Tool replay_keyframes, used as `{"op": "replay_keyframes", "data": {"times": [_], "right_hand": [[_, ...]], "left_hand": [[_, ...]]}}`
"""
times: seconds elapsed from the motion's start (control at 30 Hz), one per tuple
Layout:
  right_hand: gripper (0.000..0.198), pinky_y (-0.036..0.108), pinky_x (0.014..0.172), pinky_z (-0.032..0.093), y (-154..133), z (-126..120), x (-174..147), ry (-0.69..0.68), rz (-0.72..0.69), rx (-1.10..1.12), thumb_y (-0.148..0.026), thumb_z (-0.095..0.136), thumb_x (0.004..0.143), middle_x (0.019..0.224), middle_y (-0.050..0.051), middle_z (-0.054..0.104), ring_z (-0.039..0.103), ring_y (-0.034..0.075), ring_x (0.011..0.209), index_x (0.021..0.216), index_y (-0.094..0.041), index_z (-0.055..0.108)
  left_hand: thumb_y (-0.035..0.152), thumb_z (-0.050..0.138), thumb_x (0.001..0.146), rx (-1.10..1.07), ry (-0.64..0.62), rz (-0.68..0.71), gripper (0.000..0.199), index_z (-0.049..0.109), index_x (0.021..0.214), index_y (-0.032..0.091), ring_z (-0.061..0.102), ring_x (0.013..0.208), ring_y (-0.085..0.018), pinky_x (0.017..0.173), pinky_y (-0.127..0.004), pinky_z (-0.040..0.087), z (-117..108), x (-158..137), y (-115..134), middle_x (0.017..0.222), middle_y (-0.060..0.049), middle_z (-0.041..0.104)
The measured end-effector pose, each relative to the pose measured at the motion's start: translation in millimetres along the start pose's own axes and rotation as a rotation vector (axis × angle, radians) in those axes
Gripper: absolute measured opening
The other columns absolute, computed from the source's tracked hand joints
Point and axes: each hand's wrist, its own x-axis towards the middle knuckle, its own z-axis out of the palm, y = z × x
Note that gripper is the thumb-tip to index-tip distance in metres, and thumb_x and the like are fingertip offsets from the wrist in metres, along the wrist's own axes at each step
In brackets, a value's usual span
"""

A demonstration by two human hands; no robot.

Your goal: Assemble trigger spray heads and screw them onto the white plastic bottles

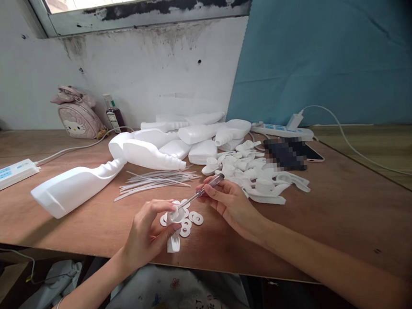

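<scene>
My left hand (150,231) is closed round a white plastic spray head (174,244), its round opening turned up toward me. In my right hand (230,203) is a screwdriver (208,185) with a clear handle, its shaft slanting down left. The tip reaches into the opening of the spray head; what it touches inside is too small to tell. White ring washers (197,218) lie on the table just under and beside the spray head. Behind them is a bundle of thin white tubes (150,182). More white spray heads (262,176) are heaped beyond my right hand.
White spray bottles (151,154) are piled at the back, one bottle (75,185) lying nearer on the left. Power strips (8,175) sit left and back right, with cables. A phone (312,152), pink bag (78,117) and dark small bottle (115,116) stand or lie around the brown table (341,219).
</scene>
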Motion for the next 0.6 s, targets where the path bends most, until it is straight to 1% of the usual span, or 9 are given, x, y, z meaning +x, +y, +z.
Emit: {"op": "replay_keyframes", "data": {"times": [0.1, 0.27, 0.4, 0.6], "right_hand": [[0.025, 0.027, 0.078, 0.05, 2.2, 1.1, -0.6, 0.023, -0.018, 0.025, -0.03, 0.077, 0.062, 0.078, 0.0, 0.065, 0.059, 0.011, 0.075, 0.075, -0.017, 0.06], [0.024, 0.025, 0.076, 0.052, 6.1, 1.2, -2.2, 0.043, -0.051, 0.084, -0.027, 0.077, 0.062, 0.076, -0.001, 0.066, 0.06, 0.01, 0.074, 0.075, -0.017, 0.06], [0.024, 0.025, 0.078, 0.052, 7.8, 0.1, -2.3, 0.068, -0.087, 0.088, -0.027, 0.077, 0.063, 0.079, -0.001, 0.066, 0.06, 0.009, 0.075, 0.077, -0.017, 0.06], [0.019, 0.031, 0.082, 0.052, 6.2, 0.8, -3.5, 0.103, -0.213, 0.03, -0.029, 0.073, 0.067, 0.082, -0.002, 0.064, 0.06, 0.011, 0.077, 0.079, -0.02, 0.06]], "left_hand": [[0.015, 0.059, 0.079, 0.028, 0.006, -0.033, 0.029, 0.049, 0.105, 0.021, 0.057, 0.102, -0.021, 0.086, -0.033, 0.046, -0.6, -1.3, 0.9, 0.104, -0.007, 0.061], [0.017, 0.059, 0.08, 0.099, 0.031, -0.068, 0.03, 0.048, 0.108, 0.022, 0.06, 0.094, -0.017, 0.081, -0.027, 0.047, -0.8, -2.6, 1.7, 0.101, -0.004, 0.062], [0.021, 0.06, 0.079, 0.14, 0.055, -0.086, 0.031, 0.049, 0.108, 0.021, 0.061, 0.091, -0.017, 0.078, -0.026, 0.047, -0.4, -4.0, 1.3, 0.099, -0.004, 0.063], [0.023, 0.059, 0.08, 0.146, 0.018, -0.09, 0.042, 0.047, 0.12, 0.021, 0.06, 0.093, -0.017, 0.08, -0.026, 0.046, -0.6, 0.0, 4.5, 0.106, -0.006, 0.063]]}}
